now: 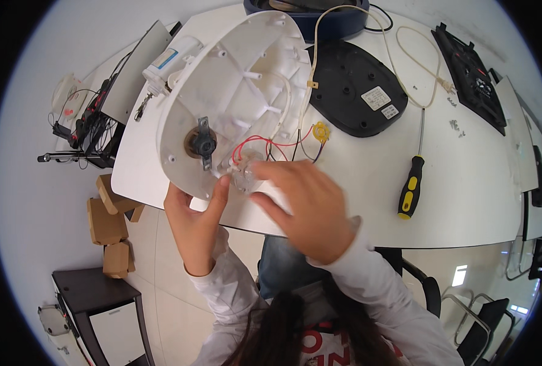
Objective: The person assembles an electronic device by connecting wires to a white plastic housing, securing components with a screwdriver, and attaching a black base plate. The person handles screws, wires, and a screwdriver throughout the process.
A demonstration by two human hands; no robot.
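Observation:
A white plastic appliance housing (234,49) stands tipped on the table, its ribbed hollow inside facing right. My left hand (193,213) grips its lower edge, thumb on the near face and fingers behind. A dark round part with a metal bracket (204,145) sits in the housing wall. Beside the left thumb is a clear round plastic piece (244,175) with red wires (255,139) running to it. My right hand (304,204) is at this piece, its thumb and fingers smeared by motion; whether they hold it is unclear. A yellow round component (321,132) hangs on wires nearby.
A black base plate (356,88) lies behind the wires. On the right are a screwdriver (412,186), loose screws (457,127), a power cord (438,76) and an open black tool case (471,79). A dark blue basin (307,18) stands at the back. Cardboard boxes (106,222) sit lower left.

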